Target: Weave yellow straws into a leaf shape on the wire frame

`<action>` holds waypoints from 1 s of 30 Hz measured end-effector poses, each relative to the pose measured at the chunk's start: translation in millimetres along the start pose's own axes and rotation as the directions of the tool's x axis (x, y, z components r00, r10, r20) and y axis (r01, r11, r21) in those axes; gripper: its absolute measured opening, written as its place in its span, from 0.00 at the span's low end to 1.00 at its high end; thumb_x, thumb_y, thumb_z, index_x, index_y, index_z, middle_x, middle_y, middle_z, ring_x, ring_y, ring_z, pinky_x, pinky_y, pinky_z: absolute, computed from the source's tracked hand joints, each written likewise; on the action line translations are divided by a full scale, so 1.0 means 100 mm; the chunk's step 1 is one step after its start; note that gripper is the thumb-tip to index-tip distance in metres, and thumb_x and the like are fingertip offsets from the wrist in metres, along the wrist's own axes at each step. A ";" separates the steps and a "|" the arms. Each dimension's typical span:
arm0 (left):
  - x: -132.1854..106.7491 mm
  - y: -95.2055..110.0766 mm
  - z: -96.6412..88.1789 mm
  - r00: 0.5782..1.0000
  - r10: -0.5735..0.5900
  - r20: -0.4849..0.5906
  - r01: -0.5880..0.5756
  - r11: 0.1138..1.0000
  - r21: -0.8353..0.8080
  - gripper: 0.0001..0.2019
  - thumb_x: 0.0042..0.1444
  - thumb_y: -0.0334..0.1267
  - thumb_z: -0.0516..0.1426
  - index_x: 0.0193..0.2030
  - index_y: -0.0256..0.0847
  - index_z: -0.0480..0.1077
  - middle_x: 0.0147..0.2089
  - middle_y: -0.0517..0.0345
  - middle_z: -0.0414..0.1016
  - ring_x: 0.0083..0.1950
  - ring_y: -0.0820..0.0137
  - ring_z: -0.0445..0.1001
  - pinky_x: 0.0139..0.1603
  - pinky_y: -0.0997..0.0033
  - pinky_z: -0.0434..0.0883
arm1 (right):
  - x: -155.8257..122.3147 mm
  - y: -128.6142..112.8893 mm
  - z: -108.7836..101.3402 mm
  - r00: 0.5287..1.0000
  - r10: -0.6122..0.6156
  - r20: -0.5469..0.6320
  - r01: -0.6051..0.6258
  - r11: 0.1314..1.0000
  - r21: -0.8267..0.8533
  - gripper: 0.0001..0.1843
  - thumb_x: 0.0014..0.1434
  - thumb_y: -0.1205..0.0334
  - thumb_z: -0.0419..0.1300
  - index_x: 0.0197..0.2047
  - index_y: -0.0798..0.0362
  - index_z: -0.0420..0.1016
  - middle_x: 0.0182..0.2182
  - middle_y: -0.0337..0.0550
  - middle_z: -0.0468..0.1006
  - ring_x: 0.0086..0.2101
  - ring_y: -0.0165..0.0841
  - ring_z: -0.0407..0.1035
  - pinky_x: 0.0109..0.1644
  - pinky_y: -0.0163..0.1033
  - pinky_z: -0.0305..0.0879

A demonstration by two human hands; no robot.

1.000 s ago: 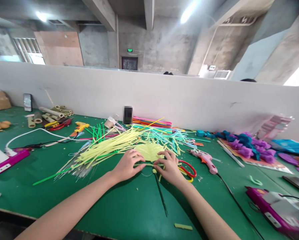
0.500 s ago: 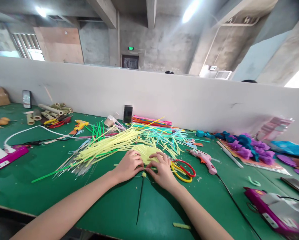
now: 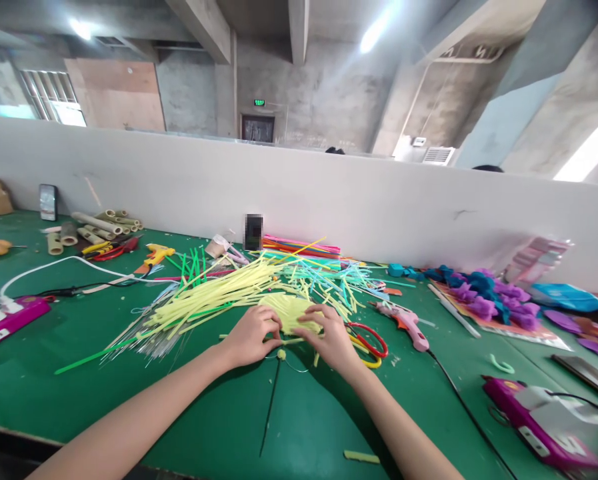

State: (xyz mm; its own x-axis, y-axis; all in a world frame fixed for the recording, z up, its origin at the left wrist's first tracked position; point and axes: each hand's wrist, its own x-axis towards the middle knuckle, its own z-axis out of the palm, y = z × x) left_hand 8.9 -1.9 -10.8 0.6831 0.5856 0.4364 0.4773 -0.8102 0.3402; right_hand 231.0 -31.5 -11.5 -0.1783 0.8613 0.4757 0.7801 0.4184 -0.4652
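My left hand [image 3: 250,335] and my right hand [image 3: 329,335] rest close together on a green table [image 3: 189,400], fingers curled and pinching a bunch of pale yellow strips [image 3: 291,312]. A small yellow bead [image 3: 281,355] sits just below my fingertips, on top of a thin dark stem [image 3: 269,405] that runs toward me across the table. A wide fan of loose yellow and green strips [image 3: 203,297] spreads to the left of my hands.
Red and yellow scissors [image 3: 366,342] lie right of my right hand, beside a pink glue gun [image 3: 405,322] with a black cord. Purple and blue felt pieces [image 3: 483,297] lie far right, magenta boxes [image 3: 539,417] at both sides. A white partition wall [image 3: 329,193] backs the table.
My hands came closer together on the yellow bunch. The dark stem swung from pointing down-right to down-left, with its bead drawn up against my fingers.
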 end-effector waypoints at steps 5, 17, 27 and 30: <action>-0.02 0.11 -0.03 0.999 0.028 0.044 -0.027 0.999 -0.033 0.02 0.53 0.35 0.62 0.30 0.41 0.73 0.40 0.58 0.77 0.45 0.66 0.72 0.51 0.62 0.61 | 0.03 0.20 -0.04 0.987 -0.012 -0.159 -0.012 0.989 -0.144 0.13 0.62 0.63 0.55 0.47 0.51 0.76 0.44 0.49 0.74 0.47 0.42 0.65 0.53 0.49 0.62; -0.04 0.14 -0.09 0.999 0.021 0.031 -0.020 0.999 -0.044 0.08 0.60 0.41 0.56 0.39 0.43 0.75 0.42 0.55 0.78 0.47 0.65 0.73 0.53 0.63 0.65 | 0.01 0.29 -0.12 0.966 0.067 -0.249 -0.153 0.926 -0.344 0.10 0.62 0.62 0.51 0.36 0.52 0.73 0.41 0.49 0.75 0.46 0.45 0.63 0.49 0.48 0.60; -0.06 -0.05 0.00 0.991 -0.098 0.088 0.093 0.994 0.062 0.20 0.67 0.45 0.45 0.61 0.46 0.67 0.64 0.52 0.67 0.67 0.58 0.61 0.65 0.49 0.57 | -0.01 0.42 -0.21 0.959 0.204 -0.196 -0.255 0.922 -0.292 0.11 0.60 0.65 0.50 0.42 0.53 0.72 0.35 0.48 0.78 0.40 0.42 0.70 0.44 0.44 0.62; -0.06 -0.07 0.01 0.985 -0.119 0.128 0.112 0.992 0.055 0.21 0.67 0.47 0.44 0.62 0.47 0.66 0.65 0.51 0.66 0.67 0.58 0.61 0.64 0.50 0.59 | -0.01 0.32 -0.18 0.953 0.288 -0.092 -0.302 0.928 -0.217 0.12 0.63 0.59 0.48 0.44 0.52 0.70 0.30 0.45 0.79 0.35 0.41 0.72 0.37 0.41 0.62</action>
State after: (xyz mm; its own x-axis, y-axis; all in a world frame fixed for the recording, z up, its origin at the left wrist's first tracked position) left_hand 1.6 0.3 -16.3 0.6867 0.6696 0.2828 0.5806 -0.7394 0.3410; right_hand 266.4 -24.3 -13.7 0.1102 0.9149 0.3882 0.9083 0.0658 -0.4130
